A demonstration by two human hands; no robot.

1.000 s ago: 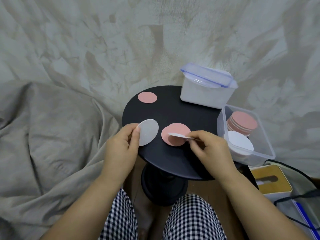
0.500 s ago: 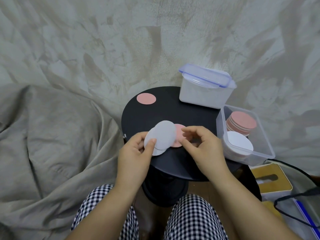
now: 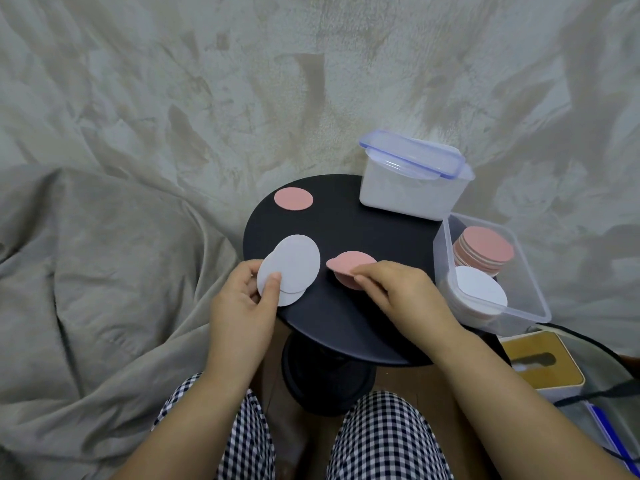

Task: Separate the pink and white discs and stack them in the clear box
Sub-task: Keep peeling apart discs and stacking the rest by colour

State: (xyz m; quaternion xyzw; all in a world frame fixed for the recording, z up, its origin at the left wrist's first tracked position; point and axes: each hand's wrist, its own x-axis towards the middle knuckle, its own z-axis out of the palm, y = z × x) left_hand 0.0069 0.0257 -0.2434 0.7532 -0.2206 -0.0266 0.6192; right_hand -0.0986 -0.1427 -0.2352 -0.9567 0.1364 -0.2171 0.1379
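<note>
Head view: white discs (image 3: 292,266) in left grip (image 3: 242,303).

your table (image 3: 363,233) looks matt black and smooth. the discs (image 3: 293,199) look thin, matt, like felt or card. the open box (image 3: 519,306) is clear glossy plastic, the shut tub (image 3: 412,188) cloudier. soft creased cloth (image 3: 104,271) lies alongside.

White discs (image 3: 289,268) now clear of pink discs (image 3: 349,266).
</note>
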